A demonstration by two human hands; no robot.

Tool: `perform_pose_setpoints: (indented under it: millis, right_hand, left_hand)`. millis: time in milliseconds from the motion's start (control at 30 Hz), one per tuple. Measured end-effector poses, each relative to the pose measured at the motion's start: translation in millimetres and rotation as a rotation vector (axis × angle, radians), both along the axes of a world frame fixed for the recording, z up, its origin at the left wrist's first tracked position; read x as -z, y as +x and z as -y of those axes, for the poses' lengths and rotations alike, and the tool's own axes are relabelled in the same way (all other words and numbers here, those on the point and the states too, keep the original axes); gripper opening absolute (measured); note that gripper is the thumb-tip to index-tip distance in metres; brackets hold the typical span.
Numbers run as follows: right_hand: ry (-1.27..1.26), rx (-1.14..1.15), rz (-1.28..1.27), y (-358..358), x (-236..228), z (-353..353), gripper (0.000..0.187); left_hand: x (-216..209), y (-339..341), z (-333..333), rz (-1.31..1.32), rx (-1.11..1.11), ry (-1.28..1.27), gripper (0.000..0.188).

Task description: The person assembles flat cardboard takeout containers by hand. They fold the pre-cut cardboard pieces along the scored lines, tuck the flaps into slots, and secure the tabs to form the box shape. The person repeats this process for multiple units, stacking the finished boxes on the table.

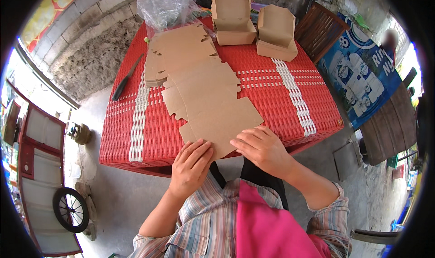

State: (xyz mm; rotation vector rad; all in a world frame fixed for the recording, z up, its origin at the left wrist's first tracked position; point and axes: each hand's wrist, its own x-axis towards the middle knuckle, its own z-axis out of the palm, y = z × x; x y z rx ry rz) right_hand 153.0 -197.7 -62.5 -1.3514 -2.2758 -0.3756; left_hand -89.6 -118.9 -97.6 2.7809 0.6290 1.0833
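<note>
A flat, unfolded brown cardboard box blank (219,106) lies lengthwise on the red woven table, its near end reaching past the front edge. My left hand (192,165) holds that end at its left corner, fingers over the top and the thumb mostly hidden. On the right side of the same end, my right hand (263,151) grips the blank with bent fingers. Beyond it, partly covered, is a stack of similar flat blanks (155,72). Two folded cardboard boxes with raised lids stand at the far side, a left box (234,37) and a right box (276,50).
A knife with a black handle (119,89) lies on the left of the table (120,142). A clear plastic bag (165,9) rests at the far left corner. Behind the right side are a wooden chair (319,31) and a blue banner (358,72).
</note>
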Motion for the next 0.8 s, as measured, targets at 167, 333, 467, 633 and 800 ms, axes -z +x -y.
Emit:
perform_pose_setpoints:
  millis: [167,333,467,633,800]
  right_hand:
    - [0.031,-0.066,0.007,9.2,3.9,1.6,0.03]
    - [-0.057,-0.073,-0.123,2.9,-1.1,-4.6,0.026]
    - [-0.218,-0.094,-0.281,8.7,-12.9,-22.7,0.017]
    - [-0.574,-0.039,-0.589,15.7,-18.2,-53.7,0.013]
    - [-0.578,-0.047,-0.543,17.8,-10.1,-68.2,0.014]
  left_hand:
    - [1.6,-5.9,-2.8,0.008,0.052,-0.009,0.039]
    - [-16.7,-0.2,3.6,0.046,-0.012,-0.095,0.025]
    - [-22.9,11.8,1.4,0.105,-0.12,-0.183,0.015]
    - [-35.1,25.2,-2.8,0.139,-0.345,-0.479,0.012]
    - [-35.1,35.4,-2.4,0.08,-0.418,-0.28,0.012]
